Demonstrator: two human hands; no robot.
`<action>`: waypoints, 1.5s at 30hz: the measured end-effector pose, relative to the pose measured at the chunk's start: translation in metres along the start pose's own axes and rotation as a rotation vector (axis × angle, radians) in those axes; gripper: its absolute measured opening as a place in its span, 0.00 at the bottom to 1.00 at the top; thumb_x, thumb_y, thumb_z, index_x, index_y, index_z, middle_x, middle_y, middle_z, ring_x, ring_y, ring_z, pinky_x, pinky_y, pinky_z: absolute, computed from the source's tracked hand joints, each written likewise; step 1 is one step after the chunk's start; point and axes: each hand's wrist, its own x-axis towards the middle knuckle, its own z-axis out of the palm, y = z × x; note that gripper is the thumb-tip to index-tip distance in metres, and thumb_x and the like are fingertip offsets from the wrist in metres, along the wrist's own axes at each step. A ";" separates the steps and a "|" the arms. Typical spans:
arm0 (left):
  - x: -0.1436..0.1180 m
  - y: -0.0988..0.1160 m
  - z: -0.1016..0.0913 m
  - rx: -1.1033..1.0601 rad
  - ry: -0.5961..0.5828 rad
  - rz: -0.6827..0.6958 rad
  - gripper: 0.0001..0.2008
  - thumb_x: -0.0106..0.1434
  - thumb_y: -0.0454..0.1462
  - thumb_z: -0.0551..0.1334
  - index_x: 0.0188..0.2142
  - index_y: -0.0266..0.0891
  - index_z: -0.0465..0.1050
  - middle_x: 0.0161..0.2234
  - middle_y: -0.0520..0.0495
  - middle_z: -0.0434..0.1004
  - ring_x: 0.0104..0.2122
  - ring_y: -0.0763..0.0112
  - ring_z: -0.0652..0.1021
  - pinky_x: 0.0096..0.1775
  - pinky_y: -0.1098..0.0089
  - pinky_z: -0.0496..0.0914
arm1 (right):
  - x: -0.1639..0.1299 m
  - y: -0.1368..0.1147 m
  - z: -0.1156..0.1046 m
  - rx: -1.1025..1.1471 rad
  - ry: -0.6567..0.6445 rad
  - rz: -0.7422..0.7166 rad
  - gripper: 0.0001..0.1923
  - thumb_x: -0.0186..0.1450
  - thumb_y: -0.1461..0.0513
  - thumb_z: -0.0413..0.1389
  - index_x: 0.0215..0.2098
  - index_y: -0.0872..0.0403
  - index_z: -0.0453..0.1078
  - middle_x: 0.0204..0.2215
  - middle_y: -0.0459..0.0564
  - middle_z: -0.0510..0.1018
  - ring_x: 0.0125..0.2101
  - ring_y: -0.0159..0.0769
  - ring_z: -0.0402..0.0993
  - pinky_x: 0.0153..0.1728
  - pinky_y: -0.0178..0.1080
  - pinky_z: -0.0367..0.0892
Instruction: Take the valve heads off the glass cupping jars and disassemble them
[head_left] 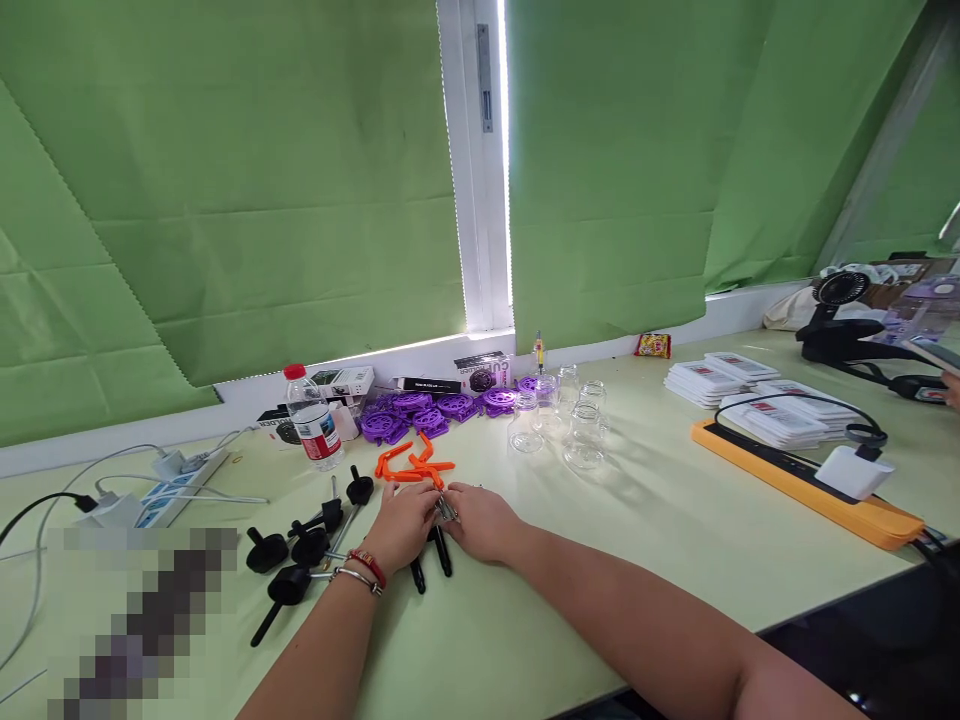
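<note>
My left hand [405, 525] and my right hand [484, 520] meet low over the table, their fingers curled toward each other. Small shiny metal pieces [447, 508] show between the fingertips; their exact kind is too small to tell. Two black rod-like handles [444, 555] stick out toward me below the hands, partly covered by them. Just beyond the fingers lie several orange plastic pieces [412, 465]. Left of my left hand are several black round parts with black handles and metal shafts [309, 545].
A red-capped water bottle [319, 430] stands behind the black parts. Purple plastic pieces [412, 415] are heaped near the window, beside clear glass jars [585, 440]. Power strips lie left [180, 490] and right [802, 490], near white stacks [772, 415]. Another person's hand [951, 388] shows far right.
</note>
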 end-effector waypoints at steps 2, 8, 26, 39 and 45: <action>0.000 0.001 0.000 -0.007 0.010 0.016 0.14 0.62 0.34 0.50 0.41 0.44 0.73 0.45 0.46 0.76 0.46 0.62 0.73 0.52 0.54 0.55 | -0.003 0.000 0.000 -0.011 -0.012 -0.012 0.13 0.63 0.59 0.51 0.44 0.55 0.67 0.43 0.53 0.74 0.41 0.43 0.72 0.39 0.41 0.65; -0.001 0.003 -0.001 -0.048 -0.022 0.075 0.15 0.64 0.32 0.48 0.37 0.42 0.73 0.39 0.46 0.77 0.39 0.66 0.74 0.47 0.60 0.59 | -0.006 -0.001 -0.003 -0.012 -0.044 -0.030 0.11 0.64 0.63 0.47 0.43 0.54 0.68 0.44 0.52 0.75 0.40 0.41 0.73 0.38 0.41 0.65; -0.007 -0.030 -0.017 0.083 0.628 -0.457 0.11 0.60 0.39 0.54 0.40 0.37 0.69 0.41 0.40 0.73 0.44 0.58 0.72 0.47 0.58 0.63 | -0.009 0.017 -0.012 0.111 0.057 0.059 0.19 0.65 0.64 0.46 0.53 0.56 0.66 0.55 0.56 0.69 0.54 0.43 0.65 0.53 0.43 0.61; -0.010 -0.066 -0.006 0.161 0.390 -0.512 0.20 0.61 0.30 0.48 0.48 0.37 0.70 0.52 0.38 0.70 0.50 0.60 0.72 0.49 0.61 0.66 | -0.004 0.036 -0.025 0.140 0.161 0.150 0.18 0.66 0.64 0.45 0.51 0.56 0.68 0.51 0.54 0.72 0.51 0.40 0.68 0.51 0.40 0.62; -0.014 -0.075 -0.014 0.154 0.450 -0.485 0.20 0.60 0.28 0.46 0.46 0.32 0.72 0.47 0.36 0.73 0.49 0.59 0.72 0.51 0.63 0.65 | -0.002 0.041 -0.027 0.159 0.172 0.198 0.17 0.66 0.64 0.45 0.49 0.57 0.69 0.49 0.54 0.73 0.48 0.40 0.69 0.47 0.40 0.64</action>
